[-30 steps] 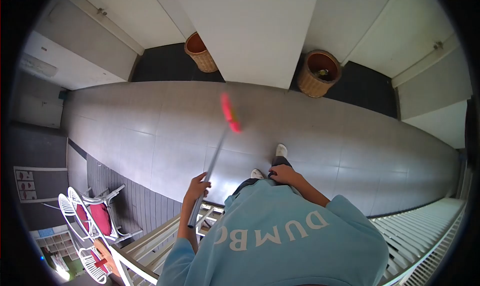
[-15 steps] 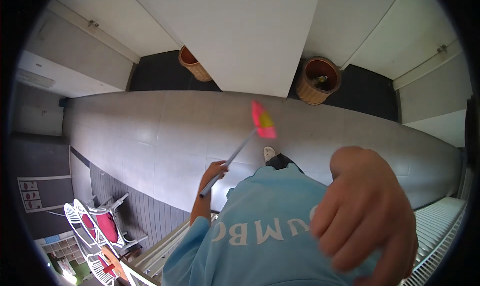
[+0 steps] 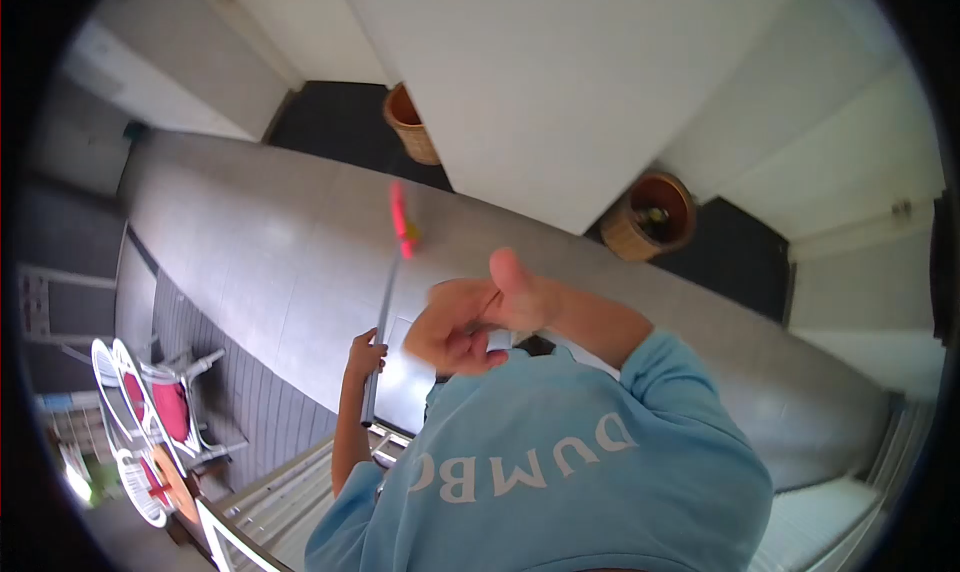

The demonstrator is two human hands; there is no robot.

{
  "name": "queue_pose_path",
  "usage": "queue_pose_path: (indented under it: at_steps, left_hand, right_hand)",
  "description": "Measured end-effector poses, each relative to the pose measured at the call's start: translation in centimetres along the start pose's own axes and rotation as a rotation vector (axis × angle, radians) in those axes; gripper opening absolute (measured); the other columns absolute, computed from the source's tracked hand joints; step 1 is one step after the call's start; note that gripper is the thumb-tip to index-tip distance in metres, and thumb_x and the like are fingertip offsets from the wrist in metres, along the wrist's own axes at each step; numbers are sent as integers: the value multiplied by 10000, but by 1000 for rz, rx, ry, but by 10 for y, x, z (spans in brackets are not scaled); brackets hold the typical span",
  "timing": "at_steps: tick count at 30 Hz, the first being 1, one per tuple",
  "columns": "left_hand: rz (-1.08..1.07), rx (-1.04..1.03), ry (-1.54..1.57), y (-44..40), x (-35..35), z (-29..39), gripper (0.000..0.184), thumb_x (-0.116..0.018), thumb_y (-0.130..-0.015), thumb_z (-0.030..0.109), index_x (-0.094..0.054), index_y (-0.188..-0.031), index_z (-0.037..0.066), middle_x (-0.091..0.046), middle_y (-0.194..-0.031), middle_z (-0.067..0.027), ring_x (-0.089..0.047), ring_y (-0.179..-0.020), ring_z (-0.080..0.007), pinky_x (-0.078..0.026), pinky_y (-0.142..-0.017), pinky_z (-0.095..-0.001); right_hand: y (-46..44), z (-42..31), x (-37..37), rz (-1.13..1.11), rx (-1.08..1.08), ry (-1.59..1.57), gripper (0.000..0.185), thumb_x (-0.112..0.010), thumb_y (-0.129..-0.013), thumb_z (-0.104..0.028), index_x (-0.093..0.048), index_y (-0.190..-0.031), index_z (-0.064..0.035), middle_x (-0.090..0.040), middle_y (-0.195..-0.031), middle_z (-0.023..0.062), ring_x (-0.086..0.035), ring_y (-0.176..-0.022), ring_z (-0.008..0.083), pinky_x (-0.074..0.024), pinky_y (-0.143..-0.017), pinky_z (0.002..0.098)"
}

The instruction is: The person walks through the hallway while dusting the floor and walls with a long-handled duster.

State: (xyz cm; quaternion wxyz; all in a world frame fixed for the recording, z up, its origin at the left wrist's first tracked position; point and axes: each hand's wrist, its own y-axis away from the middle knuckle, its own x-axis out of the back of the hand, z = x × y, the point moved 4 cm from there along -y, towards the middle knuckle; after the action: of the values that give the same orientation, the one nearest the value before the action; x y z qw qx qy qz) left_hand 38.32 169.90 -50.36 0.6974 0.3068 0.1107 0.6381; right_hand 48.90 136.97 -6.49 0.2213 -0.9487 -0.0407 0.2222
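My left hand (image 3: 368, 354) is wrapped round the grey handle of a pole with a pink and yellow head (image 3: 402, 222). The head points away from me over the tiled floor, turned nearly edge-on; what kind of tool it is I cannot tell. The handle's lower end sticks out below my left hand. My right hand (image 3: 480, 317) hovers in front of my chest, blurred, its thumb stretched out and its fingers loosely bent. Nothing shows in it, and it is apart from the pole.
Two wicker baskets (image 3: 628, 240) stand on dark floor beside a white panel (image 3: 560, 102). White chairs with red cushions (image 3: 172, 410) are at the left, beyond slatted decking (image 3: 230, 362). A white slatted bench (image 3: 290, 492) lies beside my left arm.
My right hand has swung from close to the camera at lower right to in front of my chest. The pole has swung leftward, its head turning edge-on, and my view has rotated.
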Motion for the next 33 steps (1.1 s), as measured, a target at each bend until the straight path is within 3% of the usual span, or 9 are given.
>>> queue_pose_path:
  at_steps: [1,4,12,17,21,23,27,30,33]
  left_hand:
    - [38,273,2,61,-18,121,547,-528,-681,40,-375,-1203,-20,-536,-609,-84,-465,-384,-124,-396,-347,-258]
    - [-79,281,249,60,-17,149,525,-537,-693,71,-398,-1195,4,-549,-659,-64,-428,-391,-93,-377,-351,-221]
    - [-194,269,109,-16,27,94,557,-598,-654,49,-401,-1165,-56,-580,-627,-115,-498,-405,-143,-395,-348,-274]
    - [43,325,-111,-30,159,30,526,-616,-649,59,-426,-1113,-99,-577,-593,-119,-525,-411,-158,-424,-363,-289]
    - [416,265,-567,-56,220,39,168,-523,-617,72,-521,-700,-74,-568,-652,-234,-579,-664,-365,-485,-605,-381]
    - [558,200,-540,-71,234,33,134,-528,-603,75,-527,-669,-42,-576,-613,-187,-596,-559,-285,-491,-539,-364]
    - [431,89,-504,-66,247,68,322,-517,-646,62,-516,-942,-64,-578,-612,-169,-581,-497,-247,-482,-470,-333]
    - [237,206,113,-41,241,101,562,-584,-681,96,-388,-1200,0,-570,-643,-108,-503,-420,-135,-428,-367,-282]
    - [22,183,395,-67,220,107,513,-595,-694,89,-418,-1166,-6,-578,-644,-96,-476,-411,-127,-407,-354,-274]
  right_hand:
    - [5,31,20,77,-82,-70,758,-117,-588,-822,-284,-585,-83,-325,-484,-22,-340,-373,59,-240,-333,181]
    - [14,113,53,252,-363,-103,619,-226,-732,-694,-338,-660,-90,-321,-518,-17,-318,-413,70,-277,-376,194]
    - [-10,214,121,568,-705,-39,255,-329,-881,-275,-444,-773,-74,-411,-584,-8,-390,-510,70,-347,-476,202]
    - [-51,237,156,670,-762,120,172,-417,-854,-201,-471,-771,-61,-412,-573,-10,-389,-514,64,-344,-478,200]
    - [-80,267,182,681,-801,318,162,-455,-839,-191,-499,-773,-51,-424,-566,-8,-389,-521,62,-335,-479,202]
    - [-103,267,187,636,-810,433,162,-459,-836,-194,-503,-780,-48,-431,-568,-7,-392,-524,62,-333,-479,205]
    - [-126,285,209,596,-850,495,166,-471,-830,-201,-509,-786,-46,-446,-573,-2,-400,-522,65,-331,-482,209]
    - [-146,281,225,586,-846,437,165,-473,-830,-201,-509,-788,-45,-448,-570,-2,-418,-519,69,-340,-479,215]
    - [-155,290,254,533,-844,436,162,-473,-831,-200,-510,-790,-48,-446,-565,-8,-435,-525,63,-349,-474,221]
